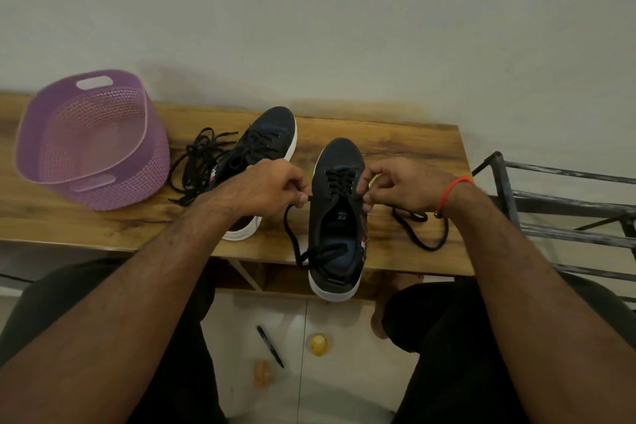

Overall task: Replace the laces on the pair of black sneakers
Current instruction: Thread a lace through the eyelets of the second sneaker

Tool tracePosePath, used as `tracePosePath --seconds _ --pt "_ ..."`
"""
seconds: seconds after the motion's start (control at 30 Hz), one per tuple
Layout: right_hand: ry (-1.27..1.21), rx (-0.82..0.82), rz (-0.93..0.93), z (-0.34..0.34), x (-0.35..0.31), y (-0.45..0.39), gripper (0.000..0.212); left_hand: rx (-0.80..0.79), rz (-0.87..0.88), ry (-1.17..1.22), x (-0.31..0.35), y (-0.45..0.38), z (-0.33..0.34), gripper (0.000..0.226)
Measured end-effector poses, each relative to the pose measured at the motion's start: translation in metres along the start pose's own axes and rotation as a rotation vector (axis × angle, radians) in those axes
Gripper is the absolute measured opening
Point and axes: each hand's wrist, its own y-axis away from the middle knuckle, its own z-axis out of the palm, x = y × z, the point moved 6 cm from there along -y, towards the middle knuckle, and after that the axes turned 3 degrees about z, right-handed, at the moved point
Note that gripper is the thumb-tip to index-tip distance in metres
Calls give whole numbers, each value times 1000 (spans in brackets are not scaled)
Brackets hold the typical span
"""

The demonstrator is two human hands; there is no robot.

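Two black sneakers with white soles lie on the wooden table point(413, 148). The near sneaker point(339, 227) points away from me, its heel past the front edge, with a black lace point(339, 181) threaded through its upper eyelets. My left hand point(265, 188) pinches the lace's left end beside the shoe; that end hangs in a loop to the heel. My right hand point(402, 188) pinches the lace at the shoe's right side, and its free end point(421, 229) trails on the table. The second sneaker point(266, 141) lies behind my left hand, laced. Loose black laces point(199, 162) are piled left of it.
A purple plastic basket point(103, 189) lies tipped on the table's left part. A dark metal rack point(564, 217) stands to the right of the table. On the floor below lie a black pen point(270, 346) and two small yellowish objects.
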Motion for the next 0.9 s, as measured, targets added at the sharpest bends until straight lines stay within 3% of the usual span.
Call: tracePosePath --seconds 0.2,0.4,0.63,0.9 --pt "-35 -55 -19 5 2 -5 22 -138 -6 254 1 6 4 15" --pt "-198 -88 52 6 -6 6 21 -235 -12 419 13 14 9 29" --pt "-528 95 31 -17 -25 37 56 -163 3 904 33 40 -13 42" --pt "-796 204 -63 -79 -90 81 57 -94 96 1226 93 67 -71 44"
